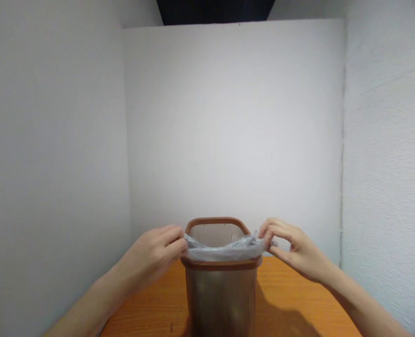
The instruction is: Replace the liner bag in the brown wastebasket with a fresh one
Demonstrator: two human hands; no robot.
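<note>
A translucent brown trash bin (pixel 221 299) with a darker brown rim stands upright in front of me. A clear plastic bag (pixel 225 253) stretches across its mouth, just above the near part of the rim. My left hand (pixel 163 247) is closed on the bag's left end, close to the rim's left side. At the right, my right hand (pixel 283 238) pinches the bag's other end between thumb and fingers, slightly outside the rim. How far the bag reaches down inside the bin is hidden.
The bin rests on an orange-brown wooden table (pixel 151 304). White walls close in at the left (pixel 53 140), the back (pixel 232 117) and the right (pixel 386 154). A dark opening (pixel 216 10) shows above the back wall.
</note>
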